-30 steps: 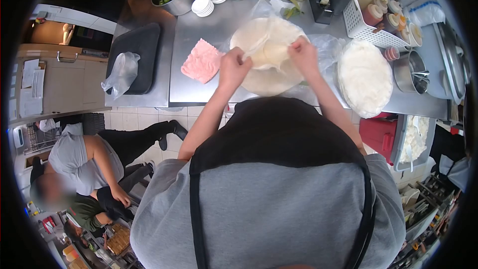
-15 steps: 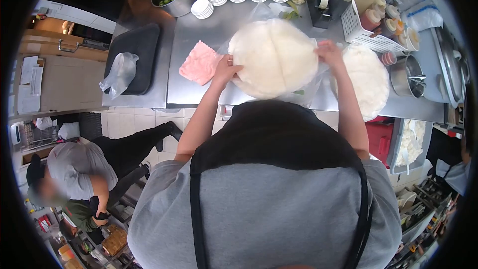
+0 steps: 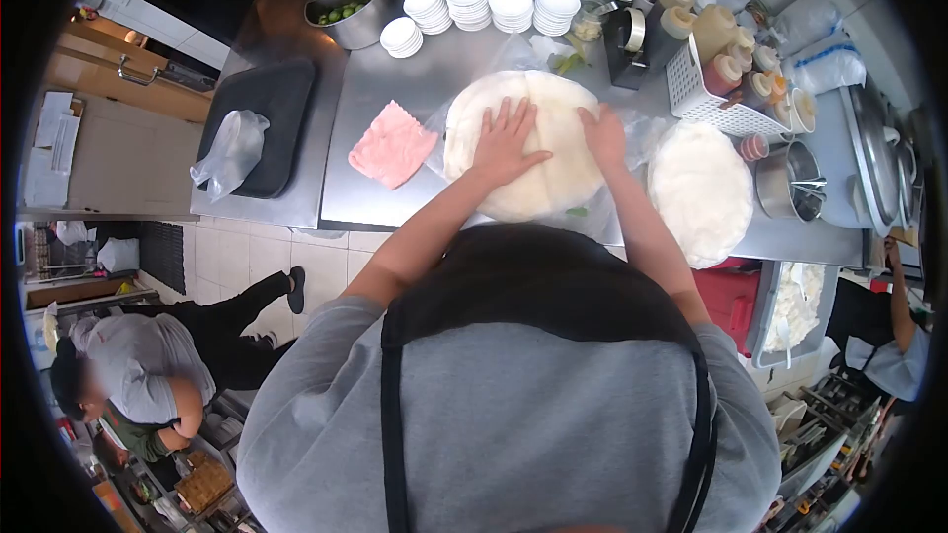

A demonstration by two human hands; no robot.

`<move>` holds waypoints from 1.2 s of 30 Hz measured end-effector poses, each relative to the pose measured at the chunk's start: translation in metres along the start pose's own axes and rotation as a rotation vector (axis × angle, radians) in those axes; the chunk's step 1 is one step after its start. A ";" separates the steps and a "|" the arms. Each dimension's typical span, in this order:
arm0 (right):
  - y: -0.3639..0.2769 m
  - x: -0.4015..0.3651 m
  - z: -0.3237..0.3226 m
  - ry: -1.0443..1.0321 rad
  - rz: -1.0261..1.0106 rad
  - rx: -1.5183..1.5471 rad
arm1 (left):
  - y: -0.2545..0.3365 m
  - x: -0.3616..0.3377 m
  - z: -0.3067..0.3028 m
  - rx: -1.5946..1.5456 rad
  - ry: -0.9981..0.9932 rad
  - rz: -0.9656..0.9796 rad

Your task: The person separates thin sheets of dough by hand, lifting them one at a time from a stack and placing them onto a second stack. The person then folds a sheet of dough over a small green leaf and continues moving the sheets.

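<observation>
A large, round, pale flat sheet (image 3: pixel 553 89), like a big tortilla, lies on clear plastic on the steel counter, with a faint crease across its middle. My left hand (image 3: pixel 509 146) rests flat on top of it, fingers spread. At its right edge is my right hand (image 3: pixel 604 138), its fingers extended against the rim and partly hidden from view. To the right, a second pile of round white sheets (image 3: pixel 699 192) reaches over the counter's front edge. A folded pink cloth (image 3: pixel 393 145) sits left of my left hand.
Stacks of small white dishes (image 3: pixel 467 2) line the back, near bowls of green limes (image 3: pixel 346 10). A tape dispenser (image 3: pixel 627 47) and a white basket (image 3: pixel 726 104) of sauce bottles stand at right. On the left, a black tray (image 3: pixel 262 114) bears a plastic bag. A co-worker (image 3: pixel 148 360) is at left.
My left hand has moved from the sheet's left edge onto its top, spreading open. My right hand has shifted left and lower along the right edge. The whole view has tilted slightly.
</observation>
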State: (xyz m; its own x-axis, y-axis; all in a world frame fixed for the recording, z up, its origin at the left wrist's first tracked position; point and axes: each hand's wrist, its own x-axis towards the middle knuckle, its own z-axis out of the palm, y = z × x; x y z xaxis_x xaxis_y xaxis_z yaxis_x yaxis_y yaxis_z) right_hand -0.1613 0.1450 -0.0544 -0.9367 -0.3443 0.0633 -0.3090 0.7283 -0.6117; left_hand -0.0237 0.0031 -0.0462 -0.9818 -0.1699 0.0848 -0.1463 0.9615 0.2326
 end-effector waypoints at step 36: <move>-0.059 -0.058 -0.034 -0.727 -0.055 0.830 | -0.042 -0.081 -0.030 -2.016 -0.120 -0.702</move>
State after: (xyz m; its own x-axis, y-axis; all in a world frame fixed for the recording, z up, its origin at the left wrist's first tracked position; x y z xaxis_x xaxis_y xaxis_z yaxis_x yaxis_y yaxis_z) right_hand -0.0942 0.1428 0.0050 -0.5211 -0.8284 -0.2056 0.1146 0.1708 -0.9786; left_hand 0.0659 -0.0304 -0.0342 -0.8489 -0.2159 -0.4824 -0.1812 -0.7386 0.6493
